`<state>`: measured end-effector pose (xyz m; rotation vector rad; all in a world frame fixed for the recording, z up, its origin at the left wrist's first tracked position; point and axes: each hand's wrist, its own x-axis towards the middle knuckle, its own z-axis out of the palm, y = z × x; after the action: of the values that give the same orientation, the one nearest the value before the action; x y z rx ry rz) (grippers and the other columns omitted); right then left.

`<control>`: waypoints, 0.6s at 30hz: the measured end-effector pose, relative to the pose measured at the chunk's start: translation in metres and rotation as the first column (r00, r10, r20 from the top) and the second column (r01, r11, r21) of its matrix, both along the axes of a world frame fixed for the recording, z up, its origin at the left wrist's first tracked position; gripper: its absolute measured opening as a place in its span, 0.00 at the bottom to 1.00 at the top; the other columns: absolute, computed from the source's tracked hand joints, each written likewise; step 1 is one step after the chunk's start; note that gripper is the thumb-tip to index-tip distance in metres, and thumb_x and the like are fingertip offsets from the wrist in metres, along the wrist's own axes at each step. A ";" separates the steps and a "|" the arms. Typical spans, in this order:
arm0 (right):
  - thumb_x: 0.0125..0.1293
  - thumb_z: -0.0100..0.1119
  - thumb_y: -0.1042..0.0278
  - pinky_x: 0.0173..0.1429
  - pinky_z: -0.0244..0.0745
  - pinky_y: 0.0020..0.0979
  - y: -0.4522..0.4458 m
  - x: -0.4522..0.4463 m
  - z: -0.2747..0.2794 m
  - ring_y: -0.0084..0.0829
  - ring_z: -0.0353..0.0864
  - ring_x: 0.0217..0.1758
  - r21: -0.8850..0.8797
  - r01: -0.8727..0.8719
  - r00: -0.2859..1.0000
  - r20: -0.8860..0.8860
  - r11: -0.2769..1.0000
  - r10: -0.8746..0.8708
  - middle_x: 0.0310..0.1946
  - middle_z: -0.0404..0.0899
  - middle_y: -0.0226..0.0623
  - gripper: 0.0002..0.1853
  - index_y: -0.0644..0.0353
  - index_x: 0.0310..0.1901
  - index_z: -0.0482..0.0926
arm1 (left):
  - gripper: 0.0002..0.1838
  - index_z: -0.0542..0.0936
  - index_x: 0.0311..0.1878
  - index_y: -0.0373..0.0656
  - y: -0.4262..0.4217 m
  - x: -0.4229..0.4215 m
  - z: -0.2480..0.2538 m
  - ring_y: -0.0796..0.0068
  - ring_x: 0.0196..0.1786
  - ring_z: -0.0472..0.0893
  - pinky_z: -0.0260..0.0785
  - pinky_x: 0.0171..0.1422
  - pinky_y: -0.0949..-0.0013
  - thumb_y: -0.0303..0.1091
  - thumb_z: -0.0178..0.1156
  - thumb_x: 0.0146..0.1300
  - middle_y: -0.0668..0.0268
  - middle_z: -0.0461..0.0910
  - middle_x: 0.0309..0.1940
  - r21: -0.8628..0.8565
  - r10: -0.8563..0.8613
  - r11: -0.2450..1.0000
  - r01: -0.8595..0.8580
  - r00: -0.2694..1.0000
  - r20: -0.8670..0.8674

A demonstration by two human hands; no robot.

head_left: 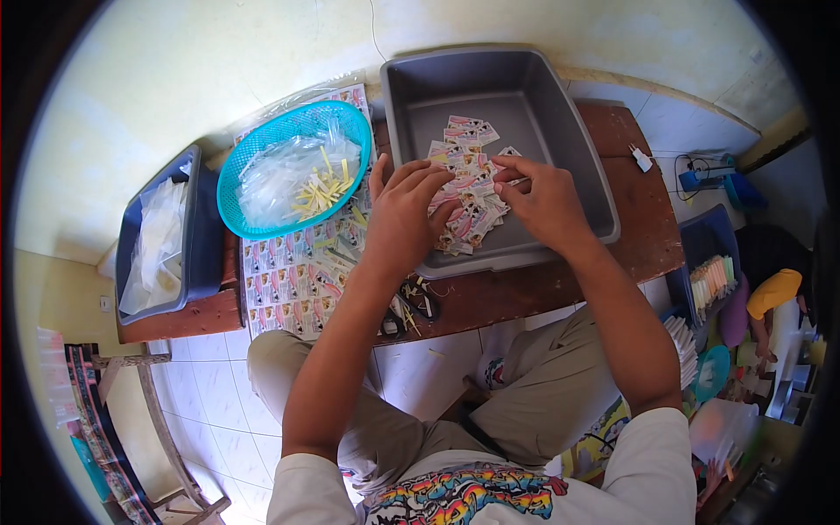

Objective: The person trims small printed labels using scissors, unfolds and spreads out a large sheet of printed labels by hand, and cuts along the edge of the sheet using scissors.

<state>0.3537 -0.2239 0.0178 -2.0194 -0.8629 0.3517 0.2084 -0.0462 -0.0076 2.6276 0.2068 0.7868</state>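
Small printed paper labels lie in a loose heap inside a grey plastic tub. Over the left side of the heap is my left hand, its fingers curved and apart, with nothing visible in it. My right hand reaches over the heap's right side. Its thumb and index finger are bent close together by the labels, and whatever lies between them is too small to make out. Left of the tub, a turquoise basket holds clear plastic bags and yellow strips.
Under the basket lies a printed label sheet on the brown wooden table. Black-handled scissors rest near its front edge. A dark blue bin with plastic stands left. At the right, another person's yellow sleeve shows beyond a blue crate.
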 end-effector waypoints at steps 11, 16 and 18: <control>0.70 0.69 0.74 0.49 0.88 0.31 0.020 -0.047 0.035 0.29 0.92 0.48 0.279 -0.057 0.997 0.063 0.959 0.041 0.51 0.90 0.42 0.21 0.60 0.65 0.85 | 0.14 0.89 0.54 0.49 0.004 -0.031 0.022 0.61 0.64 0.85 0.58 0.82 0.44 0.35 0.74 0.67 0.65 0.90 0.54 -0.077 0.087 0.994 -0.075 0.982 0.167; 0.70 0.68 0.76 0.46 0.90 0.33 0.040 -0.083 0.039 0.31 0.93 0.46 0.389 -0.151 0.988 0.089 0.909 0.126 0.49 0.91 0.44 0.20 0.61 0.63 0.85 | 0.12 0.88 0.53 0.48 0.018 -0.071 0.031 0.60 0.61 0.86 0.58 0.80 0.43 0.34 0.73 0.68 0.63 0.90 0.50 -0.110 0.136 0.987 -0.118 0.975 0.174; 0.69 0.68 0.76 0.45 0.90 0.33 0.048 -0.097 0.039 0.32 0.93 0.45 0.381 -0.211 0.976 0.138 0.900 0.171 0.47 0.91 0.44 0.20 0.61 0.62 0.85 | 0.11 0.88 0.53 0.48 0.024 -0.090 0.036 0.58 0.57 0.87 0.61 0.78 0.42 0.34 0.72 0.69 0.62 0.90 0.49 -0.129 0.156 0.982 -0.136 0.974 0.167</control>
<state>0.2568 -0.1759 0.0571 -1.5923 -1.1047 0.1659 0.1188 -0.0224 0.0282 2.4383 0.3879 1.0192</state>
